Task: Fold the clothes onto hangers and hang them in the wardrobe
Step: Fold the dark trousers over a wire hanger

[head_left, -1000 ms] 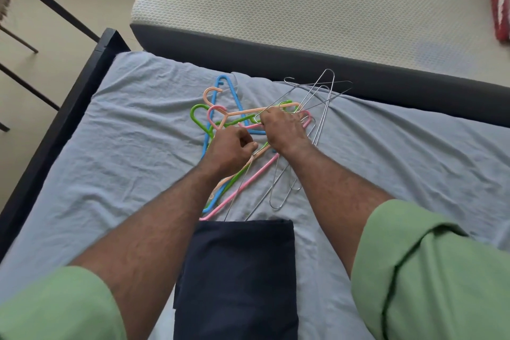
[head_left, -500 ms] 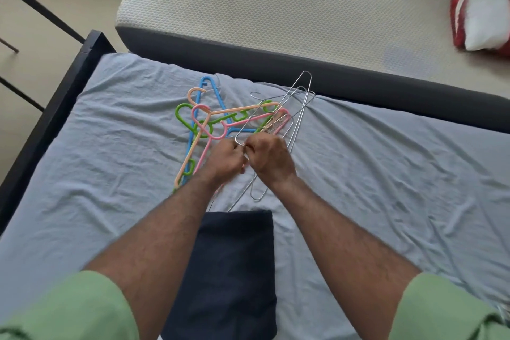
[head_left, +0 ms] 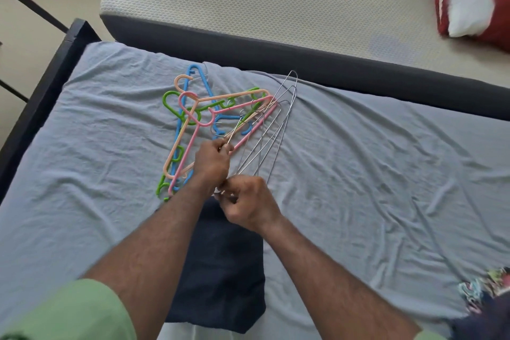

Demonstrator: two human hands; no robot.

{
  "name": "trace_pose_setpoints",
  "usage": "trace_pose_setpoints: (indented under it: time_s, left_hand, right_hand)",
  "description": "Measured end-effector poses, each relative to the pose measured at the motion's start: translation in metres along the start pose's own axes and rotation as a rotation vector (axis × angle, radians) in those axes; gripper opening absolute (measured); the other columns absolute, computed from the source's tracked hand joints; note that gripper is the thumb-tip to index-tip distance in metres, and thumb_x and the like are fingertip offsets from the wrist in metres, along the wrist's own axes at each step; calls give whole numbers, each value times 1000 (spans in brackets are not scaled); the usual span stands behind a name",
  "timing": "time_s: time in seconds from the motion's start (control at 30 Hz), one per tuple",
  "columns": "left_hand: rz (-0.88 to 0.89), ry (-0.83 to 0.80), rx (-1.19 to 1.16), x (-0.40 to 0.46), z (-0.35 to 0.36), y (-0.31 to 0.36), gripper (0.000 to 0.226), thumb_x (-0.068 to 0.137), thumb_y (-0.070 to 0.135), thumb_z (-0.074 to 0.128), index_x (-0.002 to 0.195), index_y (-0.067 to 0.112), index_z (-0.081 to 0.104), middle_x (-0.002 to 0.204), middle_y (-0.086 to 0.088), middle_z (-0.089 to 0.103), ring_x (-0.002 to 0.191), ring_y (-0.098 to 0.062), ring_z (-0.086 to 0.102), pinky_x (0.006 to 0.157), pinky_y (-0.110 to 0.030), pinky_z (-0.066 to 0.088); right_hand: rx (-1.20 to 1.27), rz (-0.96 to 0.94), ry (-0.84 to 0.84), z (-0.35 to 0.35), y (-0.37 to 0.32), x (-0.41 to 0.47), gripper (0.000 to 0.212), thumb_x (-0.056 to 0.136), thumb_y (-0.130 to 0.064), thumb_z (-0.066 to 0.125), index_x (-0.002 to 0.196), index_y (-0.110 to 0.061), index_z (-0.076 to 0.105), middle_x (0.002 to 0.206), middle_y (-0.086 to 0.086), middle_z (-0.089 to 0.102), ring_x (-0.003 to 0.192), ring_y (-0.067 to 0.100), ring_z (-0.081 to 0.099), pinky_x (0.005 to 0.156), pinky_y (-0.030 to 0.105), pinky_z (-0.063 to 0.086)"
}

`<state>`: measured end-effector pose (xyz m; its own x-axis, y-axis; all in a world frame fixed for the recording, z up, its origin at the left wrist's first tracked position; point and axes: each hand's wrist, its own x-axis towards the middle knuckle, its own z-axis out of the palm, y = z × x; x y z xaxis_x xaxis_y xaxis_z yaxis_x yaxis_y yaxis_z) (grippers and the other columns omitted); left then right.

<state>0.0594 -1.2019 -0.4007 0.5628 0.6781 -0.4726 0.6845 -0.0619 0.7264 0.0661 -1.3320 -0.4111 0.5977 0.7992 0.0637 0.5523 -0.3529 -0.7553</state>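
Hands both pinch wire hangers [head_left: 271, 130]: left hand [head_left: 212, 163] at the hook ends, right hand [head_left: 249, 203] at the near ends, above folded navy garment [head_left: 220, 270].

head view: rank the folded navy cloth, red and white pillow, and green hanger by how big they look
1. folded navy cloth, largest, though it lies nearest the camera.
2. red and white pillow, cut off at the frame edge.
3. green hanger, thin and partly covered.
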Motion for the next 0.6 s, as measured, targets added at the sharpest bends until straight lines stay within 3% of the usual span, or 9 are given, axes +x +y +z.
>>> trace_pose_setpoints:
  time_s: [0.07, 0.17, 0.3, 0.4, 0.47, 0.5, 0.53, 0.6]
  left_hand:
    - [114, 34, 87, -1, -1, 2, 21, 104, 18, 50, 100, 10, 69, 91, -8, 69, 77, -22, 60, 71, -40, 49]
    - [195, 39, 144, 0, -4, 4, 20, 105, 18, 50, 98, 10, 67, 89, -4, 65, 77, -20, 58, 68, -35, 44]
    - [168, 17, 129, 3, -4, -4, 20, 104, 17, 51, 96, 12, 68, 80, 0, 59, 70, -14, 50, 63, -32, 40]
    - [187, -2, 107, 5, -3, -9, 20, 103, 16, 53, 91, 13, 68, 71, 2, 56, 65, -15, 48, 63, -34, 39]
    - [228, -21, 118, 4, -4, -12, 20, 103, 15, 53, 88, 13, 67, 69, 2, 54, 62, -14, 46, 59, -32, 37]
    - [260, -32, 131, 5, -5, -15, 21, 103, 15, 53, 88, 13, 67, 69, 1, 55, 61, -15, 47, 58, -32, 36]
    - [293, -43, 146, 5, -6, -16, 21, 102, 14, 54, 87, 12, 68, 68, 0, 55, 61, -16, 47, 58, -33, 36]
    - [348, -59, 187, 6, -8, -19, 20, 101, 13, 55, 84, 12, 67, 70, -3, 56, 64, -20, 50, 61, -34, 36]
  right_hand:
    - [104, 105, 147, -12, 5, 6, 8, 80, -10, 67, 84, -11, 74, 80, 1, 72, 63, 18, 65, 61, 28, 53]
    - [34, 247, 325, -26, 28, 25, 9, 85, -7, 63, 88, -9, 70, 88, 3, 69, 71, 21, 64, 67, 32, 54]
    - [-21, 457, 284, -40, 58, 48, 12, 92, -7, 58, 96, -8, 69, 99, 7, 68, 88, 26, 63, 82, 39, 53]
    - [28, 594, 170, -49, 71, 72, 27, 96, -14, 59, 123, -10, 63, 125, 8, 65, 111, 26, 61, 93, 29, 47]
    - [166, 756, 95, -50, 79, 90, 52, 94, -19, 65, 142, -12, 47, 136, 9, 56, 114, 27, 61, 87, 29, 46]
    - [266, 841, 75, -49, 81, 97, 60, 93, -19, 67, 146, -13, 40, 134, 9, 54, 103, 27, 65, 76, 30, 50]
    - [360, 912, 62, -50, 81, 103, 62, 93, -16, 68, 146, -12, 36, 127, 9, 55, 88, 24, 66, 64, 29, 51]
    - [439, 990, 36, -52, 80, 112, 45, 94, -13, 68, 131, -8, 43, 103, 11, 60, 66, 17, 59, 49, 27, 45]
